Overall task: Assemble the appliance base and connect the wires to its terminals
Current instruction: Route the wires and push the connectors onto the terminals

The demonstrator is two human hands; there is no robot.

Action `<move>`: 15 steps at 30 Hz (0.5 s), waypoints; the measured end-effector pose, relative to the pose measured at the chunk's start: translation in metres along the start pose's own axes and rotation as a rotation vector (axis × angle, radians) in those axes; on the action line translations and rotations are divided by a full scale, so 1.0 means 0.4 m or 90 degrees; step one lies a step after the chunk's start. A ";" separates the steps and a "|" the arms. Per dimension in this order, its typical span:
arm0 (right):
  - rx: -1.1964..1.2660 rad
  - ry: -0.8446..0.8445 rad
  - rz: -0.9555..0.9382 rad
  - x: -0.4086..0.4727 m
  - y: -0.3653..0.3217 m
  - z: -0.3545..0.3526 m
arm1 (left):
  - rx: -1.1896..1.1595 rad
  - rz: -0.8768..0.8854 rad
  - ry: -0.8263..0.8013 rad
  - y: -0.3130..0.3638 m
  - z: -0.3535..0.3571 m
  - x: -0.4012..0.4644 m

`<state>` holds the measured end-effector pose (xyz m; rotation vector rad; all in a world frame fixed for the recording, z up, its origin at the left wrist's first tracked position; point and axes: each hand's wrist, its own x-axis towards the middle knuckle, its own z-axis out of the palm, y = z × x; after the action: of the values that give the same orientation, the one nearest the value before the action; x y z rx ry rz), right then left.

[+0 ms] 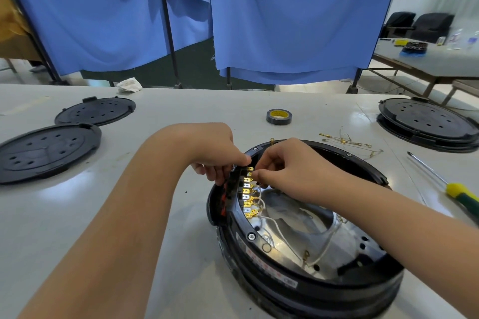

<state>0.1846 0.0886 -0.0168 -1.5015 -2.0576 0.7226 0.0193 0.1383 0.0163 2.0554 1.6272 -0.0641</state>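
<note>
A: Head view, hands?
B: Left hand (217, 160) grips the black terminal block (237, 184) on the appliance base (305, 285) rim. Right hand (287, 168) pinches a wire connector at the top brass terminals (248, 190).
A: Spare parts?
B: Loose wires (347, 141) and a screwdriver (456, 189) right of the right hand; tape roll (279, 116) beyond both.

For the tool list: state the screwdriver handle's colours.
Yellow and green handle, head view, table's right edge.

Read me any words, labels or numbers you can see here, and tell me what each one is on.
None can be read.
Label on the appliance base side wall: red and white print, too blurred to read.
Tape roll yellow core: dark marks, too small to read.
Black covers: no readable text.
</note>
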 end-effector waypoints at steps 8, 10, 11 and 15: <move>-0.005 -0.014 0.015 0.002 0.006 0.001 | -0.005 -0.007 -0.011 0.001 -0.003 -0.006; -0.017 0.014 0.015 -0.001 0.012 -0.006 | -0.008 -0.010 -0.015 0.001 -0.004 -0.008; -0.023 0.033 0.013 -0.004 0.016 -0.012 | -0.007 -0.012 -0.016 0.001 -0.004 -0.010; -0.028 0.027 -0.017 -0.010 0.018 -0.029 | -0.010 -0.018 -0.013 0.002 -0.002 -0.015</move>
<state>0.1985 0.0881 -0.0132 -1.4974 -2.0698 0.6332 0.0182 0.1332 0.0196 2.0134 1.6400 -0.0823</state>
